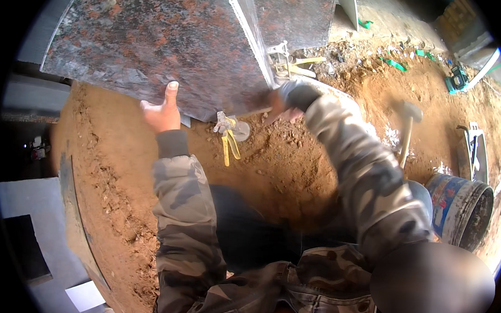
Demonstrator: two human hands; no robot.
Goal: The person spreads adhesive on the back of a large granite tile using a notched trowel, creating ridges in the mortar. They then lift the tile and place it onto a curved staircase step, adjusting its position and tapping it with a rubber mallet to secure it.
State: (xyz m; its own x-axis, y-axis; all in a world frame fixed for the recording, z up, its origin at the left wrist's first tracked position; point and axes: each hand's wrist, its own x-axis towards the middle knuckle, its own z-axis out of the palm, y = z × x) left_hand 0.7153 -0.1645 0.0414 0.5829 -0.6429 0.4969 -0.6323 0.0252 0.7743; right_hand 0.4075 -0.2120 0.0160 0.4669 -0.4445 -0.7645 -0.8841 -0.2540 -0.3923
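A large speckled grey-and-red granite slab (161, 35) leans in front of me, tilted, its lower edge above the dirt. My left hand (164, 114) grips that lower edge, thumb up on the polished face and the other fingers mostly hidden beneath. At the slab's lower right corner is my right hand (286, 106), smeared by motion, so its finger pose is unclear. Between my hands, yellow-handled pliers (229, 141) hang or lie below the edge, beside a pale round piece. Another yellow-handled clamp-like tool (299, 64) lies just beyond the right hand.
A second granite slab (301, 19) stands behind. On the right are a mallet (409, 121), a paint-stained blue bucket (455, 210) on its side and a teal power tool (458, 80). Green strap scraps (394, 64) lie on loose dirt. Grey blocks (40, 225) border the left.
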